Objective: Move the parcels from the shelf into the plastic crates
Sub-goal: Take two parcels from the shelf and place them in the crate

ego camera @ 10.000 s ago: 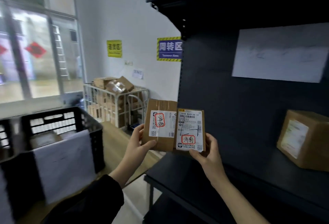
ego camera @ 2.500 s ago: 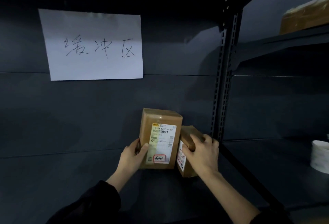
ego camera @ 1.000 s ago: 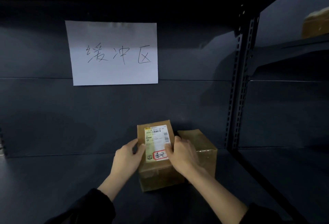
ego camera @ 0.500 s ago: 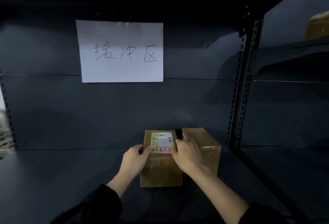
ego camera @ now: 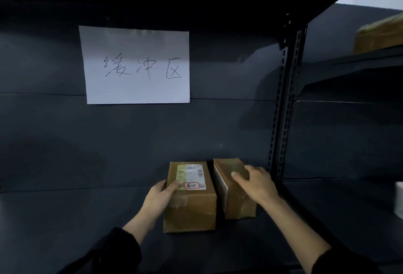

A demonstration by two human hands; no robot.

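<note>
Shelf (ego camera: 65,219) fills frame. Lower centre, side by side: labelled parcel (ego camera: 189,206), plain parcel (ego camera: 239,204), stiff cardboard, probably light; grab opposite sides. Your left hand (ego camera: 160,196) pinches labelled parcel's left edge; right hand (ego camera: 256,185) lies atop plain parcel, grip unclear.

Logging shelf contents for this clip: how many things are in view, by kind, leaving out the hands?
Cardboard parcels: 3 (labelled parcel, plain parcel beside it, upper-right parcel on a higher shelf)
Paper sign: 1
White object cut off at the right edge, kind unclear: 1
Total: 5
</note>
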